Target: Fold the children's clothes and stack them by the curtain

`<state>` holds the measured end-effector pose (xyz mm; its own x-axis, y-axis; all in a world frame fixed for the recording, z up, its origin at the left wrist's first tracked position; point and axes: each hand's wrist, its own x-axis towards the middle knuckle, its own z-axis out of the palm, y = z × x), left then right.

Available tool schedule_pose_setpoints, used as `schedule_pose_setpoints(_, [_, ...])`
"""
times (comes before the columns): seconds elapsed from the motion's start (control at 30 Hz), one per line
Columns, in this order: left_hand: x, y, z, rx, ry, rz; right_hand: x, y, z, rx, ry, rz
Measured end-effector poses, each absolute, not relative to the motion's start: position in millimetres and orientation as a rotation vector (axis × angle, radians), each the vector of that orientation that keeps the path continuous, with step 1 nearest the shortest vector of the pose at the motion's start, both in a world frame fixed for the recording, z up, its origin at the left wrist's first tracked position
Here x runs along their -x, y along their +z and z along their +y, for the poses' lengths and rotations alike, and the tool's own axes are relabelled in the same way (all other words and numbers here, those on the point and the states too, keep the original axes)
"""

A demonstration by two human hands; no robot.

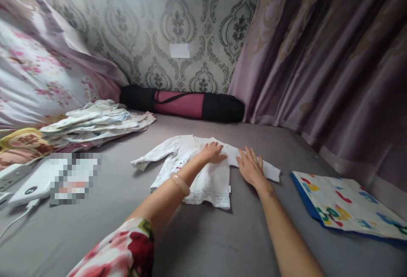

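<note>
A small white long-sleeved baby top lies spread flat on the grey bed sheet, neck away from me. My left hand rests on its chest near the collar, fingers loosely curled and pressing the cloth. A pale bangle sits on that wrist. My right hand lies flat with fingers stretched out over the top's right sleeve. Neither hand grips anything.
A pile of folded pale clothes lies at the left. A black and pink rolled bag rests against the wallpapered wall. A colourful printed bag lies at right by the purple curtain. White devices with a cable sit at far left.
</note>
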<state>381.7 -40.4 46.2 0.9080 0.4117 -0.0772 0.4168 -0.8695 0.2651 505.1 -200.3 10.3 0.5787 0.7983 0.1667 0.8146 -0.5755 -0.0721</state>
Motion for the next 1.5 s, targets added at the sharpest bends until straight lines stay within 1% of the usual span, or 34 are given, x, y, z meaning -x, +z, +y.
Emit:
schedule_pose_setpoints(0.13, [-314.2,61.2,-2.3,-2.757,0.116,0.686,-499.3,0.3,-198.0,2.742,0.097,-1.380])
schedule_pose_setpoints(0.2, [-277.8,63.7,20.6,-2.686,0.191,0.843,-501.0,-1.6,-200.1,2.760,0.129,-1.376])
schedule_pose_setpoints(0.37, [-200.9,54.9,69.1,-2.397,0.260,1.453,-503.8,-0.8,-200.4,2.802,0.122,-1.401])
schedule_pose_setpoints(0.47, [-171.4,45.5,84.6,-2.296,0.246,1.583,-508.1,8.2,-196.1,2.831,0.177,-1.403])
schedule_pose_setpoints(0.6, [-152.5,34.5,94.4,-2.208,0.216,1.610,-511.6,33.9,-175.3,2.878,0.260,-1.438])
schedule_pose_setpoints(0.7, [-147.7,28.0,98.9,-2.115,0.258,1.604,-494.9,48.1,-140.1,2.839,0.147,-1.517])
schedule_pose_setpoints(0.77, [-146.3,24.9,100.3,-2.061,0.290,1.584,-471.6,49.0,-108.4,2.670,0.068,-1.644])
schedule_pose_setpoints(0.9, [-145.7,22.9,98.0,-1.985,0.340,1.490,-413.4,37.2,-41.8,2.301,0.112,-1.825])
schedule_pose_setpoints(1.1, [-153.4,24.3,90.4,-1.961,0.358,1.393,-364.7,23.5,23.1,2.228,0.164,-1.850])
schedule_pose_setpoints(1.37, [-177.4,22.2,76.2,-1.997,0.261,1.343,-361.1,-4.7,33.4,2.311,0.150,-1.689])
schedule_pose_setpoints(1.5, [-182.4,25.5,70.8,-2.052,0.281,1.300,-358.8,-8.0,30.9,2.282,0.130,-1.663])
